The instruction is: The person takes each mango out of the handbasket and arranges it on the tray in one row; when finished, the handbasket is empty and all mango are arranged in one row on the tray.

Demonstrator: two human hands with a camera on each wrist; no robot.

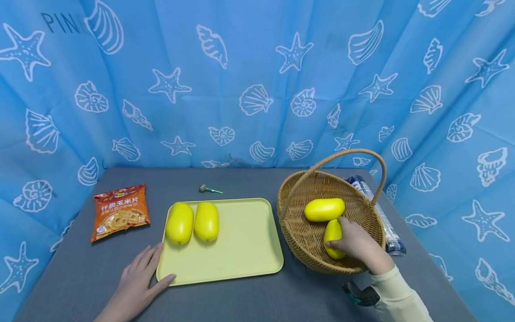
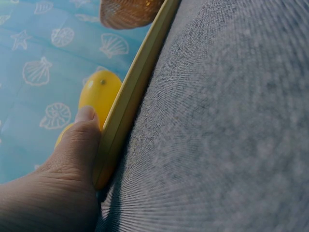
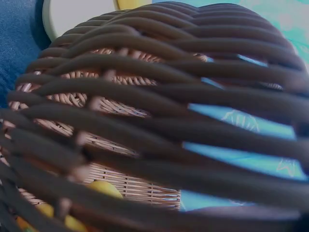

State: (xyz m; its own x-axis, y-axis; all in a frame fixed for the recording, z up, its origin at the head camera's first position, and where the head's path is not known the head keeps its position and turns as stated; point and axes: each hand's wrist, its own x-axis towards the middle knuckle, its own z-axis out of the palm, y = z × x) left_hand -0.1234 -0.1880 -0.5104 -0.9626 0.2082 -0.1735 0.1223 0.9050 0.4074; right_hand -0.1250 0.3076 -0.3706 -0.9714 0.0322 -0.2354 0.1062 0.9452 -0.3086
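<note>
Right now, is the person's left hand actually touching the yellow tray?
Touching. In the left wrist view the thumb lies against the rim of the yellow tray; the head view shows the left hand at the tray's near left corner.

Orange snack bag showing Chinese characters 纤脆玉米片 (smaller print staying too tiny to read), blue curtain displaying grey letters "PIN" top left, partly cut off

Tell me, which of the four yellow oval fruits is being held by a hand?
The nearer yellow oval fruit in the wicker basket: the right hand grips it. The other basket fruit and the two on the tray lie untouched.
</note>
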